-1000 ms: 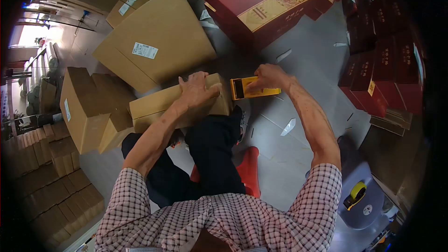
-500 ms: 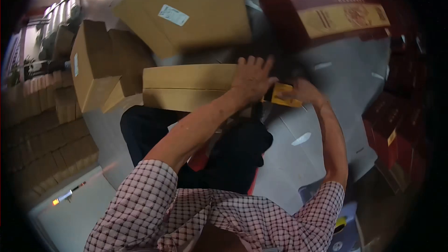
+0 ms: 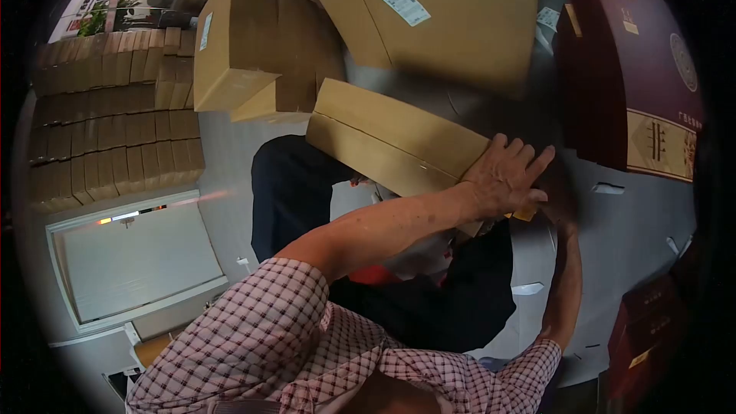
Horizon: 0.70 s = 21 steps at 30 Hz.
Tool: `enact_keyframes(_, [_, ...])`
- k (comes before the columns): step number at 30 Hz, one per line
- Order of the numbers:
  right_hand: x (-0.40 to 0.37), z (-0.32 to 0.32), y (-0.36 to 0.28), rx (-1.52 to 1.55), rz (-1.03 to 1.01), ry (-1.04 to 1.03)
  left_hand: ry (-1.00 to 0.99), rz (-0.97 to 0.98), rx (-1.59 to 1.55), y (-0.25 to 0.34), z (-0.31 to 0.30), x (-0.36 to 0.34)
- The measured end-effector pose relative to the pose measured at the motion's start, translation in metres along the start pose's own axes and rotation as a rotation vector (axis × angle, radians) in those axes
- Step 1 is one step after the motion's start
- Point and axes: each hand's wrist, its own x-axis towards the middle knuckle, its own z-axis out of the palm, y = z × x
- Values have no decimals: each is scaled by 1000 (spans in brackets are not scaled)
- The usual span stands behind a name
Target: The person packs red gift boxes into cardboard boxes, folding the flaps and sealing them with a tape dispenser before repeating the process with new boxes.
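Note:
A long, closed cardboard box (image 3: 399, 134) lies slanted across my knees, with a seam along its side. My left hand (image 3: 510, 176) rests on the box's right end, its fingers spread and stretched out. Below that palm shows part of a small yellow tool (image 3: 525, 214); what kind it is stays hidden. My right hand (image 3: 560, 205) is in shadow at the box's right end, beside the yellow tool. Its fingers are mostly covered by my left hand, but the tool seems to be in its grip.
A large labelled carton (image 3: 452, 19) stands beyond the box, and an opened carton (image 3: 249, 46) to the left. Dark red printed boxes (image 3: 636, 69) stand on the right. Stacked brown cartons (image 3: 115, 134) and a white panel (image 3: 138, 261) are at far left. Scraps (image 3: 527, 289) lie on the grey floor.
The view has swung, so everything appears shifted right, and the box now slants down to the right. My left hand stays on its end; my right hand and the yellow tool have come closer beneath it.

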Motion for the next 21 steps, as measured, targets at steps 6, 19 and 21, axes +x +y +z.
enact_keyframes(6, [-4, 6, -43, -354, 392, 157, 260, 4, -300, -26, -9, -7])
enact_keyframes(19, [3, 52, -104, -307, 386, 182, 129, -1387, -138, -370, -114, -220])
enact_keyframes(21, [20, 71, -151, -470, 228, 136, 223, -1439, -373, -381, -130, -224])
